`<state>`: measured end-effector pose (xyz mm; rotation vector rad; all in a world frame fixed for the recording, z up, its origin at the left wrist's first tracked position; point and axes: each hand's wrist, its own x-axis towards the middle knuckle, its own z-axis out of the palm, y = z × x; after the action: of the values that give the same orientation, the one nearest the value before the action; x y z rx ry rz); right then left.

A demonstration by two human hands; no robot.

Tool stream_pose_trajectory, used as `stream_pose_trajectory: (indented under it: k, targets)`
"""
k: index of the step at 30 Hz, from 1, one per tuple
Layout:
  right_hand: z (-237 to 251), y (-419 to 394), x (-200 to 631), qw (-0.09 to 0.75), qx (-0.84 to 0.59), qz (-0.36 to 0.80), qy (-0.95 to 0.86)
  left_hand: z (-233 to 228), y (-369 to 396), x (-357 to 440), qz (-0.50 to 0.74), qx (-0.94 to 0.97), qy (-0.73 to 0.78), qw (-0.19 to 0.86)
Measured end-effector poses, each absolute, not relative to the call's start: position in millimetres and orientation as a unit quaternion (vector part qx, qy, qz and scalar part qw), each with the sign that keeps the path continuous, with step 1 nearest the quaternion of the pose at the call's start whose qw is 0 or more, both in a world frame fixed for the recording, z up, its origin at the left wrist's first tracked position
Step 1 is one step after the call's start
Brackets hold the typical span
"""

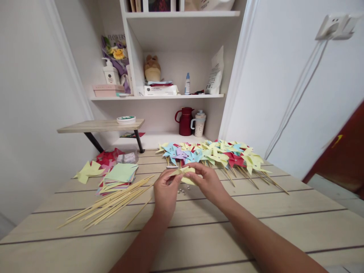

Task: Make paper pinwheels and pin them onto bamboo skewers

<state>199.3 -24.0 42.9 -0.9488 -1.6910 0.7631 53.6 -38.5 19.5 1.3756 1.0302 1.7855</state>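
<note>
The left hand (166,190) and right hand (207,182) grip a pale yellow paper piece (185,170) between their fingertips, near small silvery beads (183,191); wooden sticks (113,201) lie to the left.

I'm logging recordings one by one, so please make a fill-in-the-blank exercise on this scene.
1. The left hand and right hand hold pale ____ folded paper.
2. The top sheet of the square-paper stack is pale ____.
3. In the picture, the pinwheel pile lies to the ____ of the loose sticks.
Missing words: yellow; green; right.
</note>
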Motion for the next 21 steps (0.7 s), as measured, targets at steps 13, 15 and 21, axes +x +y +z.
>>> stream_pose_trajectory:
  k: [13,15,21]
  targets:
    - [44.9,-26.8,198.5,0.496,-0.391,0.299,-0.715,21.3,-46.1,58.0,0.692,0.559,0.412,0.197]
    - [44.2,-26.8,198.3,0.498,-0.391,0.299,-0.714,21.5,-46.6,58.2,0.691,0.56,0.412,0.198]
    - [45.7,-28.8,196.6,0.502,-0.391,0.307,-0.708,20.9,-46.0,57.5,0.68,0.571,0.418,0.193]
